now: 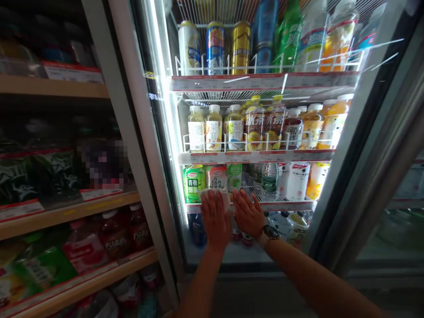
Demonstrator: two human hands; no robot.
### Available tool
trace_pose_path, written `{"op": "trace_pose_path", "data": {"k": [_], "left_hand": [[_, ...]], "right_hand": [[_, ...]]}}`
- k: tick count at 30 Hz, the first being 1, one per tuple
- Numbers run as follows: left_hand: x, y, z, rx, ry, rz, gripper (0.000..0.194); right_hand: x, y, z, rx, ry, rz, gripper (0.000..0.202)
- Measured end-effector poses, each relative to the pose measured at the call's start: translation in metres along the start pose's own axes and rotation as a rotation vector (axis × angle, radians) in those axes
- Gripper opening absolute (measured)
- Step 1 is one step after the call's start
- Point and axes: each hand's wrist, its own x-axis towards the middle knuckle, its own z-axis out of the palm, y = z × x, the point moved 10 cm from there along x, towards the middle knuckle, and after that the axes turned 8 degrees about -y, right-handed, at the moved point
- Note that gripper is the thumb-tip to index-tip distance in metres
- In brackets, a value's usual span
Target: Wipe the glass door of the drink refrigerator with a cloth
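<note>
A glass cooler door (pixel 212 254) stands closed before me, with lit drinks behind it. My left hand (pixel 215 216) lies flat with fingers up, pressing a thin whitish cloth (pixel 226 198) to the glass. Close to its right, my right hand (pixel 248 214) rests on the door with its fingers spread and nothing in it; a dark watch (pixel 270 232) is on that wrist. Behind the hands are a green carton (pixel 194 183), a red and white carton (pixel 217 174) and a clear bottle (pixel 270 181) on the third shelf.
Wooden shelves (pixel 79 212) with bottles and packs stand along the left, beside the metal door frame (pixel 132 132). Cans (pixel 215 48) and tea bottles (pixel 214 128) fill upper cooler shelves. Another door frame (pixel 374 185) rises at the right.
</note>
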Motion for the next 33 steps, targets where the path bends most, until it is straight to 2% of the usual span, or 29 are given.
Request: {"op": "trace_pose_path", "data": {"k": [3,8,11,14,18,21,26,33], "left_hand": [[-0.01,0.021,0.015,0.014,-0.02,0.078,0.068],[-0.013,0.015,0.015,0.097,-0.034,0.151,0.062],[-0.008,-0.006,0.009,0.107,-0.099,0.15,0.06],[-0.003,-0.042,-0.005,0.119,-0.118,0.067,0.061],[-0.005,-0.091,-0.03,0.166,-0.075,-0.04,0.065],[-0.009,-0.105,-0.045,0.16,-0.031,-0.045,0.069],[-0.015,-0.095,-0.046,0.084,0.015,-0.103,0.072],[-0.01,-0.051,-0.019,0.044,0.052,-0.127,0.072]], "right_hand": [[-0.004,0.0,0.004,-0.004,0.001,-0.016,0.054],[-0.006,0.002,0.008,-0.03,-0.025,-0.016,0.056],[-0.004,0.002,0.005,-0.038,-0.032,-0.015,0.06],[-0.002,0.001,0.0,-0.019,-0.016,-0.014,0.057],[0.0,0.0,-0.004,-0.01,0.001,-0.011,0.051],[0.0,0.0,-0.003,-0.021,-0.01,-0.011,0.048],[-0.001,0.001,-0.001,-0.01,-0.013,-0.009,0.051],[-0.001,0.001,-0.001,0.022,0.001,-0.018,0.059]]}}
